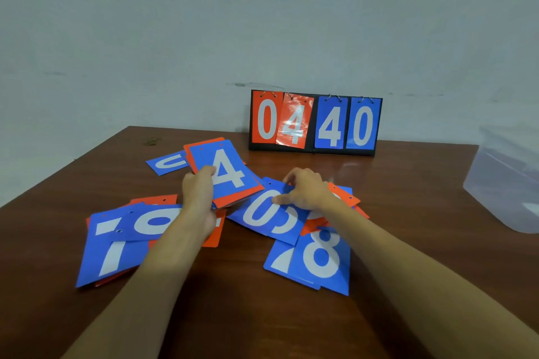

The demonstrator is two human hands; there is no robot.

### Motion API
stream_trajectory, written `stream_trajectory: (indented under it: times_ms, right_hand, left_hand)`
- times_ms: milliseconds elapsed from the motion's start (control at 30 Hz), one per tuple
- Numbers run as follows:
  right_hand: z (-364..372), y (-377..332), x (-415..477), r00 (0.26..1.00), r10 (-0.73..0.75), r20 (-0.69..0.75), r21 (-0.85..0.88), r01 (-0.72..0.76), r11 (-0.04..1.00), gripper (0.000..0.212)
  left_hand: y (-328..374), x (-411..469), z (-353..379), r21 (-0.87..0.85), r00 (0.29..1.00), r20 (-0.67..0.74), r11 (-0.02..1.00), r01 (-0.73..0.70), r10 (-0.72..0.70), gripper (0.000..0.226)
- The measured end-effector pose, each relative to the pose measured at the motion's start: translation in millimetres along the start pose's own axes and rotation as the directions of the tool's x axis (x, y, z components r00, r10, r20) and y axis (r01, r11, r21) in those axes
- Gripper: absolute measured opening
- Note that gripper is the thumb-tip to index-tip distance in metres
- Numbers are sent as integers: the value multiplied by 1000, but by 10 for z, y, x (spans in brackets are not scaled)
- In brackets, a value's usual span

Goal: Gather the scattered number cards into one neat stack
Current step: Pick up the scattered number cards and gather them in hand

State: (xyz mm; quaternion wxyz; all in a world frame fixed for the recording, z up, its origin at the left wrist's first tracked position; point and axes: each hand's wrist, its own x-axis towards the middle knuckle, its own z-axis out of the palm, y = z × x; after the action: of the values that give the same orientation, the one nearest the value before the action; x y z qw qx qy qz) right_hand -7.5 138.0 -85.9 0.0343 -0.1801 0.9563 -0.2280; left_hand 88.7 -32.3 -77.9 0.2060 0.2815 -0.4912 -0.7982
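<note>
Our left hand (198,192) grips the stack (230,175) at its left edge, long axis pointing upper-left; right hand (306,192) pinches the 0 card (262,214).

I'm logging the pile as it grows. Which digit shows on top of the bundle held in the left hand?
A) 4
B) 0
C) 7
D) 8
A: the left hand grips a card bundle whose top card is the blue 4 card.
</note>
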Motion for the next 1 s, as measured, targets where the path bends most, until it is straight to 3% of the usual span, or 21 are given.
stream_trajectory:
  times_ms: [100,200,300,400,500,633,767,900,1000]
  right_hand:
    - [-32,90,-15,990,3,-144,125,15,992,18]
    - [-160,196,-82,969,54,-239,459,64,886,18]
    - [-400,272,-175,968,89,-234,651,88,754,12]
    - [-565,295,-273,990,-7,-142,749,112,653,9]
    - [-555,184,-303,984,-120,-131,691,177,701,6]
    - [-439,-116,-221,958,-168,-232,562,273,781,8]
    - [-351,-150,-134,961,-113,-252,462,222,859,18]
    - [-298,92,-134,998,-52,-27,72,54,996,51]
    - [-260,192,-169,993,29,110,-181,-9,983,69]
  left_hand:
    - [-10,-12,19,30,1000,11,999,-27,26,32]
    - [-5,-26,9,65,1000,16,998,-25,24,34]
    - [13,-65,14,86,999,40,996,-29,25,30]
    - [1,-127,38,112,993,111,992,-56,43,29]
    - [-58,-193,77,152,976,217,987,-54,20,30]
    - [-128,-268,137,238,939,342,965,-112,24,49]
    - [-158,-243,134,256,952,303,959,-119,38,47]
    - [-115,-171,97,135,983,181,989,-64,39,26]
    - [-108,-139,76,89,990,133,995,-49,37,10]
